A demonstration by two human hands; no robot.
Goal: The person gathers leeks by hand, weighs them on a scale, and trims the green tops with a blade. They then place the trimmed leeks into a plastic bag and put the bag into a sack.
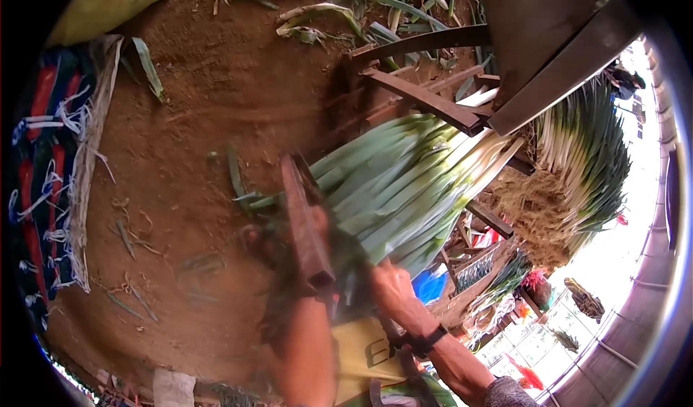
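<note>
A large bundle of leeks (404, 176) lies across a rusty metal frame (307, 226), green leaves toward the left and pale stems toward the upper right. At the bundle's lower edge, my right hand (392, 286) is closed against the leaves, with a dark watch on its wrist; its fingertips are hidden. My left hand (317, 223) is smeared by motion behind a bar of the frame, close to the leaf ends. What its fingers do does not show. Dark, blurred leaf ends lie between the two hands.
Brown soil floor (180, 190) carries loose leaf scraps (361, 14). A broad metal plate (541, 39) juts in at the upper right. Beyond it stands a big pile of leeks (592, 147) with roots. A striped cloth with white ties (54, 169) lies at left, a yellow sack (108, 3) above.
</note>
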